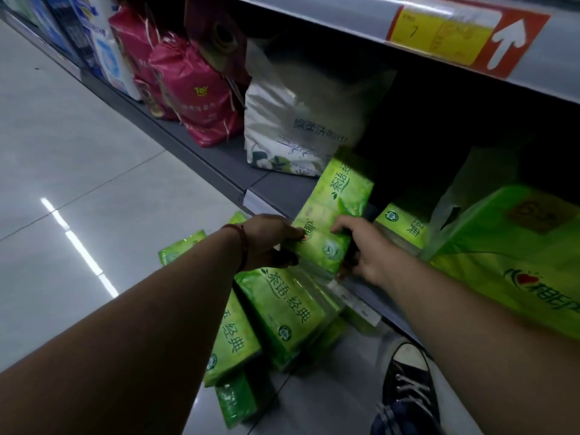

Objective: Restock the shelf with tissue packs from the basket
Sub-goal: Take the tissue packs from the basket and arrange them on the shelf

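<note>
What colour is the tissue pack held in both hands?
Bright green with white lettering; the tissue pack shows best in the head view, gripped by the left hand and right hand.

Dim aisle, glossy pale tiled floor (78, 171), grey metal shelving (329, 23).

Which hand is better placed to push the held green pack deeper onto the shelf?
Probably the right hand. It grips the green pack on the side nearest the shelf opening, while the left hand holds the aisle side, over the packs on the floor.

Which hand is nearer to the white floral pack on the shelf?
Left. The left hand is below the white floral pack, almost under it; the right hand is lower and further right.
</note>
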`<state>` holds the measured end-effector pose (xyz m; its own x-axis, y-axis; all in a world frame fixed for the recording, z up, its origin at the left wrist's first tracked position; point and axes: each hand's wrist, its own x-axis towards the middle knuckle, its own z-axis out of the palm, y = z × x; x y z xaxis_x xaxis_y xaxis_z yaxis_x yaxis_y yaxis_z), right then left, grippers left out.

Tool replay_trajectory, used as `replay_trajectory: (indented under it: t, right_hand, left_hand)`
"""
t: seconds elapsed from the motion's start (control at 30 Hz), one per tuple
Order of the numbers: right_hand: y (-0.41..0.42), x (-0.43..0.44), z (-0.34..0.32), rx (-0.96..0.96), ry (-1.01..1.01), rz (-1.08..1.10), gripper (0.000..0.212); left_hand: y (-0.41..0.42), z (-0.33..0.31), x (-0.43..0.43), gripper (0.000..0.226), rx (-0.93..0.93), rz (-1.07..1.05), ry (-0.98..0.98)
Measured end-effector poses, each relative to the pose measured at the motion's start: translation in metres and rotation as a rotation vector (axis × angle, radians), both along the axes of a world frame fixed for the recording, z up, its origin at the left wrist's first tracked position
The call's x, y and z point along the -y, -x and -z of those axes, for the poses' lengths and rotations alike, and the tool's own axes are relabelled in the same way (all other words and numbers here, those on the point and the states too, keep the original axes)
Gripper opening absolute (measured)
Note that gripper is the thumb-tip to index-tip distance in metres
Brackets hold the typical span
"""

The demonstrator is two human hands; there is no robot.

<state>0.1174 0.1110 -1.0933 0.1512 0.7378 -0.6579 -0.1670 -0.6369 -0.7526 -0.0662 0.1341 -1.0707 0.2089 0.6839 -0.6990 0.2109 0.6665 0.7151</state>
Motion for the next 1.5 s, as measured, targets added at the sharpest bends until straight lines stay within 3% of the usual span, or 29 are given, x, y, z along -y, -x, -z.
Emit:
replay_trajectory:
  t: [0.07,0.2,0.3,0.4,0.67,0.8,1.03,1.33,1.5]
  right_hand:
    - [-0.003,0.006,0.018,0.014,0.005,0.072,0.054]
    - [-0.009,0.02,0.042,0.033,-0.043,0.135,0.058]
    - [-0.009,0.024,0.048,0.193,-0.092,0.143,0.068]
    - [-0.007,0.025,0.044,0.384,-0.136,0.12,0.062]
    - [-0.009,0.036,0.044,0.734,-0.402,-0.003,0.057]
    - [-0.01,0.033,0.039,0.925,-0.556,-0.159,0.044]
    - [-0.024,0.008,0.041,1.125,-0.513,-0.169,0.034]
    - [-0.054,-0.014,0.041,1.289,-0.431,-0.073,0.031]
    - [-0.059,-0.022,0.039,1.277,-0.353,-0.021,0.03]
  left_hand:
    - [-0.007,0.014,0.003,0.028,-0.002,-0.018,0.025]
    - [-0.007,0.031,0.004,0.029,0.028,-0.072,0.063]
    - [-0.007,0.034,0.005,0.02,0.04,-0.104,0.016]
    - [-0.012,0.036,0.003,0.016,0.029,-0.194,-0.096]
    - [-0.03,0.04,0.003,0.064,0.018,-0.201,-0.361]
    - [-0.043,0.037,0.0,0.081,0.042,-0.174,-0.386]
    - [-0.075,0.042,-0.005,0.068,0.155,-0.086,-0.303]
    - [-0.099,0.049,-0.023,0.08,0.19,-0.057,-0.272]
    - [-0.1,0.049,-0.03,0.082,0.214,-0.027,-0.243]
